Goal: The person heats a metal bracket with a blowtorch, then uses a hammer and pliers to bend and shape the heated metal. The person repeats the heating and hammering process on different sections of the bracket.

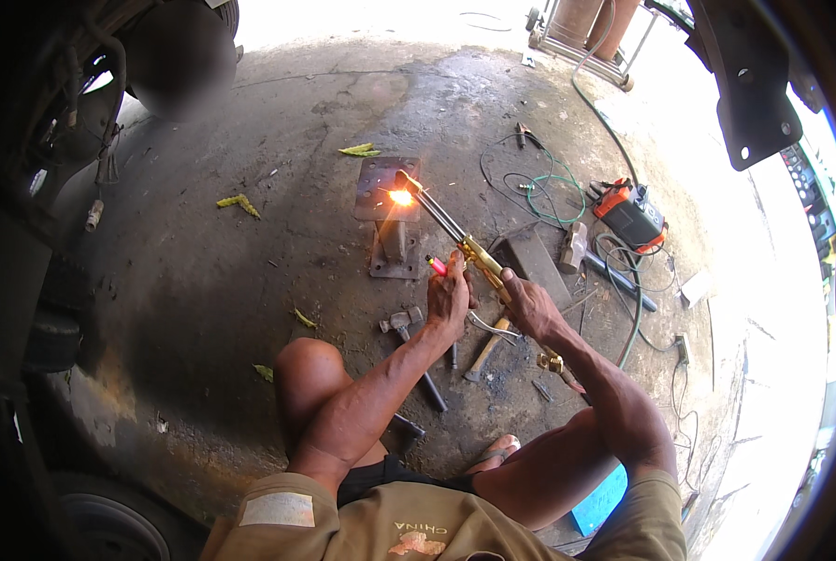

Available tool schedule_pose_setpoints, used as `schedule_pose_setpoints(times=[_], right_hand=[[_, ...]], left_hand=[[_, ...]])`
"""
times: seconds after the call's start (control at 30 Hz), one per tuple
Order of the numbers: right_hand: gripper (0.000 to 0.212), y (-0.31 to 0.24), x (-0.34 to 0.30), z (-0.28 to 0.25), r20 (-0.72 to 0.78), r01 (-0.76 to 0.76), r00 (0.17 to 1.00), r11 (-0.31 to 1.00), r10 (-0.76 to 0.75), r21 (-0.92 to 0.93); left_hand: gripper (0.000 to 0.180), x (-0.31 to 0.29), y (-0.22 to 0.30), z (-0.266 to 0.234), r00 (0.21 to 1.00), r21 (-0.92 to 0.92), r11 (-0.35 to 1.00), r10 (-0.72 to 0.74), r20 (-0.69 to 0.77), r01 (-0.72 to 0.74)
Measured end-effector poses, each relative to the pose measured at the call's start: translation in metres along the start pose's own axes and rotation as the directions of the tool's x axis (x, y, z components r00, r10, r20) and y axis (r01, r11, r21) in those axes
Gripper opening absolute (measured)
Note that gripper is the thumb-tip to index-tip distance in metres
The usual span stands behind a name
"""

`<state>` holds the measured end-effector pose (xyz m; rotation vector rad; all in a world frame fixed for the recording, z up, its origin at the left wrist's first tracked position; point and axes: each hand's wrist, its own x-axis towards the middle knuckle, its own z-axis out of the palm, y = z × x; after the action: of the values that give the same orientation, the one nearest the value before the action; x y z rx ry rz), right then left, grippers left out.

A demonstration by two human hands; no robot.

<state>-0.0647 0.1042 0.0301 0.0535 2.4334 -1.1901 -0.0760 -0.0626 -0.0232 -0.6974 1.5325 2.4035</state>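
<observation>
My right hand (530, 307) is wrapped round the handle of a brass cutting torch (479, 257), with its tubes pointing up and to the left. A bright orange glow with sparks (401, 196) shows just below the torch tip, at a flat steel plate (371, 192). That plate tops a short steel post (394, 241) with a drilled base plate on the floor. My left hand (449, 301) is closed beside the torch's front part, and a small pink lighter (438, 266) sticks out of it. Whether its fingers also press on the torch is partly hidden.
Hammers (400, 323) lie before my knees, a sledgehammer (575, 251) to the right. Beside that are a dark steel block (533, 265), an orange-and-black machine (630, 215) and loose cables (535, 187). A hose (605, 112) runs to a cylinder cart (582, 47). Vehicle parts (750, 84) overhang both sides.
</observation>
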Motion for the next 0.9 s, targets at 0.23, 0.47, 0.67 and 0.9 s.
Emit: schedule_pose_setpoints(times=[0.23,0.47,0.67,0.9], right_hand=[[0.094,0.003,0.001,0.001,-0.007,0.020,1.000,1.000,-0.020,0.006],[0.094,0.004,0.000,-0.001,0.013,0.007,1.000,1.000,-0.007,-0.005],[0.093,0.006,-0.004,-0.003,0.013,-0.018,1.000,1.000,0.018,0.004],[0.093,0.003,-0.002,-0.004,0.022,-0.055,0.998,0.998,0.054,0.025]], left_hand=[[0.049,0.003,0.000,0.000,1.000,0.040,0.999,0.005,0.015,-0.006],[0.049,0.000,-0.001,0.001,0.999,0.067,0.997,0.040,0.035,-0.043],[0.049,0.001,-0.009,0.002,0.998,0.039,0.999,0.026,0.059,-0.028],[0.063,-0.004,-0.008,0.002,1.000,-0.077,0.997,-0.009,-0.010,0.008]])
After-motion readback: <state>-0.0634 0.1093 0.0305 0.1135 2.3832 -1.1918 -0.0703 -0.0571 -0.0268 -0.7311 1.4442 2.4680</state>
